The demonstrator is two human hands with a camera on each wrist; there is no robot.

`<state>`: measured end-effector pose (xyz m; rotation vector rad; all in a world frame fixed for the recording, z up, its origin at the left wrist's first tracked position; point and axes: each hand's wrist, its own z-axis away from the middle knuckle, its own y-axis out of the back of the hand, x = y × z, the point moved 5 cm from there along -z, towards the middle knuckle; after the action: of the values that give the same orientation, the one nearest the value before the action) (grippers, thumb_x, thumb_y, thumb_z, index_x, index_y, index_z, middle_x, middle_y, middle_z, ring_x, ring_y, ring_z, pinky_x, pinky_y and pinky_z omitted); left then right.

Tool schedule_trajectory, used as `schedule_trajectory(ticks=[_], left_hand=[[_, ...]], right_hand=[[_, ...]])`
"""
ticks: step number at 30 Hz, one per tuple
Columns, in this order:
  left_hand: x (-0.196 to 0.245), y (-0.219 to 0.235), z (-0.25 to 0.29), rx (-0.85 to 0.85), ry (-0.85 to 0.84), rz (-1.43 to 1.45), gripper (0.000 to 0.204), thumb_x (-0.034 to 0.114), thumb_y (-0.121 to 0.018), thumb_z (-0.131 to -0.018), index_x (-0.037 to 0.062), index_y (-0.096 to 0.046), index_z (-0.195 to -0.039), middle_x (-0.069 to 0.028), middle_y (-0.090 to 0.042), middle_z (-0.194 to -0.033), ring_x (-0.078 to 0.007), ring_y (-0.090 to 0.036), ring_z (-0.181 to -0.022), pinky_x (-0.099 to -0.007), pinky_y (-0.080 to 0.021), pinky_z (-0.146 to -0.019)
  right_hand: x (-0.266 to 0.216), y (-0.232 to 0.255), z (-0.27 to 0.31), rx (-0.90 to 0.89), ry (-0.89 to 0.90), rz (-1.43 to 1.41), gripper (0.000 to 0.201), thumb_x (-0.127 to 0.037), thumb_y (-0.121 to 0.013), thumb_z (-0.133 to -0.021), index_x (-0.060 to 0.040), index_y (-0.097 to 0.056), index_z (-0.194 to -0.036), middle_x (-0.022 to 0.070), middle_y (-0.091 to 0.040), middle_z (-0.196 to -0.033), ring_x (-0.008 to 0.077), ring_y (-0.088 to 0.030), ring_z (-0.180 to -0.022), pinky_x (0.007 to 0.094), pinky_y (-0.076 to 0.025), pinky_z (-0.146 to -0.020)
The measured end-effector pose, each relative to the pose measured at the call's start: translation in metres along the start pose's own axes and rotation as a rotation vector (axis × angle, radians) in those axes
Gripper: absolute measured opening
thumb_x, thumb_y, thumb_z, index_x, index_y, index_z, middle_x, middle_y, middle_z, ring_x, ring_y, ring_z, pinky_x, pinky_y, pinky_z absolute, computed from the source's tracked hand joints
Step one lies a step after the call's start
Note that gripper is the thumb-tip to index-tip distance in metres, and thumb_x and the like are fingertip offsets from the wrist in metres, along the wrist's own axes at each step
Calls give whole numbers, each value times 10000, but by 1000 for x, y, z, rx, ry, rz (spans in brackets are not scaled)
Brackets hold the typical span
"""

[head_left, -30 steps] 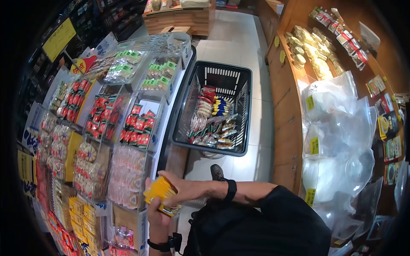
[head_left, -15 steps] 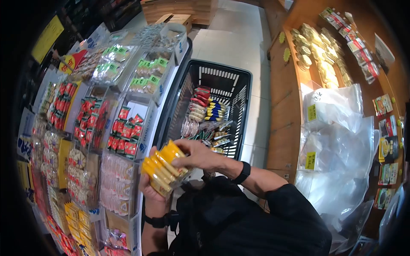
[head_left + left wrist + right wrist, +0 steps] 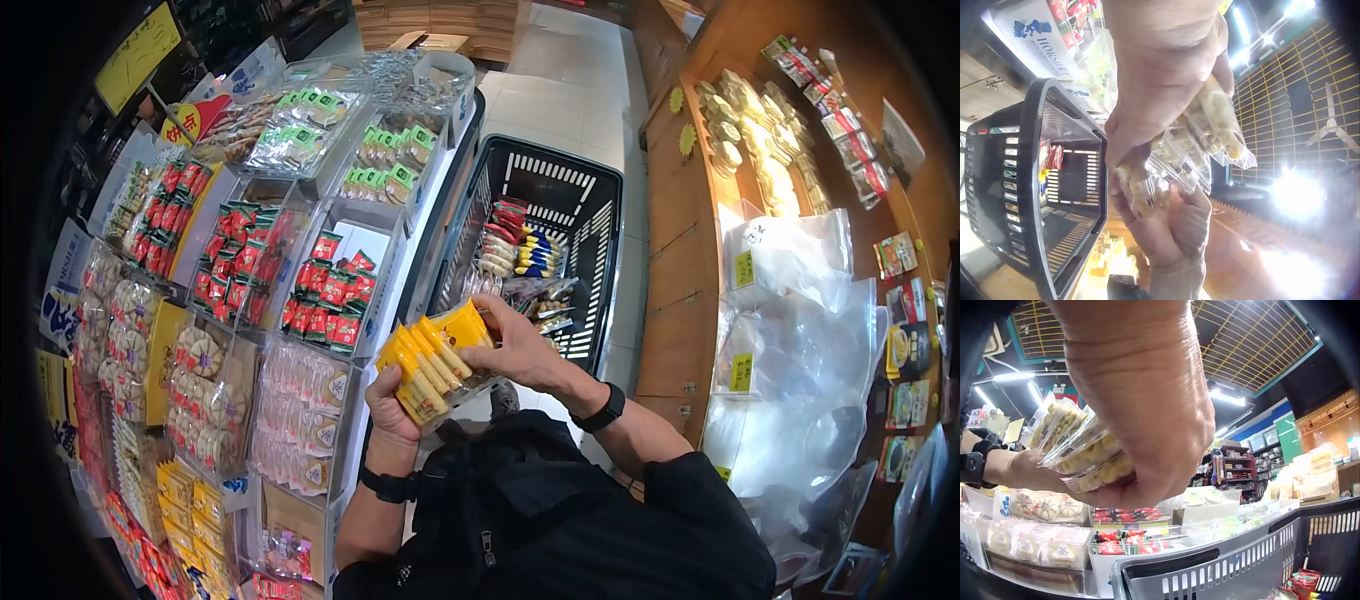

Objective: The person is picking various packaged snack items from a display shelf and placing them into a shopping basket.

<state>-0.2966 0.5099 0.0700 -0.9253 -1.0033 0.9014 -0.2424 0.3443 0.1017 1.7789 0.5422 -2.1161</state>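
Several yellow snack packets [image 3: 430, 362], fanned in a row, are held between both hands in front of the body. The left hand [image 3: 396, 408] grips their left end, thumb on top. At their right end the right hand [image 3: 515, 345] pinches them between thumb and fingers. Clear wrapper ends of the packets [image 3: 1179, 156] show between the two hands in the left wrist view. In the right wrist view the packets [image 3: 1088, 450] stick out beside the right hand [image 3: 1141, 419]. Just beyond the hands is the black basket [image 3: 612, 250], holding red, blue-yellow and clear packets [image 3: 538, 254].
Bins of packaged snacks fill the display on the left, with red packets [image 3: 328, 292], pale ones [image 3: 300, 412] and yellow ones [image 3: 190, 510]. On the right, a wooden shelf [image 3: 665, 290] carries clear plastic bags [image 3: 790, 370]. A tiled floor [image 3: 565, 75] runs beyond the basket.
Both hands have moved up and to the right with the yellow packets, nearer the basket. The packets are now fanned out more than in the earliest frame.
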Motion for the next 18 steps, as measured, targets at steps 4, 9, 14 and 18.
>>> schedule_trajectory(ticks=[4,9,14,18], left_hand=[[8,6,2,-17,12,43,708,194,-728,-728,43,-436,-1356,-179,-519,-1319,-367,-493,-1241,-558,-365,-1072],[18,0,-2,-130,59,102,747,201,-714,-740,9,-385,-1383,-206,-508,-1317,-384,-499,-1227,-593,-331,-1082],[22,27,-5,-34,56,67,722,210,-704,-746,15,-408,-1375,-204,-518,-1302,-376,-516,-1205,-566,-386,-1048],[17,37,-14,34,17,23,704,198,-701,-727,37,-434,-1358,-198,-528,-1285,-375,-545,-1165,-553,-441,-995]], right_hand=[[-8,-2,3,68,-57,-92,677,-99,-720,-785,42,-359,-1341,133,-591,-1152,176,-580,-1041,298,-468,-905],[-18,64,-11,235,60,105,539,-68,-715,-728,45,-488,-1203,103,-635,-1038,165,-633,-939,280,-514,-820],[-18,178,-66,515,-53,779,533,-78,-664,-737,37,-486,-1226,161,-645,-1062,247,-646,-979,324,-501,-874],[6,224,-120,587,-159,1221,477,-158,-680,-726,2,-510,-1142,217,-646,-1014,361,-634,-976,419,-502,-834]])
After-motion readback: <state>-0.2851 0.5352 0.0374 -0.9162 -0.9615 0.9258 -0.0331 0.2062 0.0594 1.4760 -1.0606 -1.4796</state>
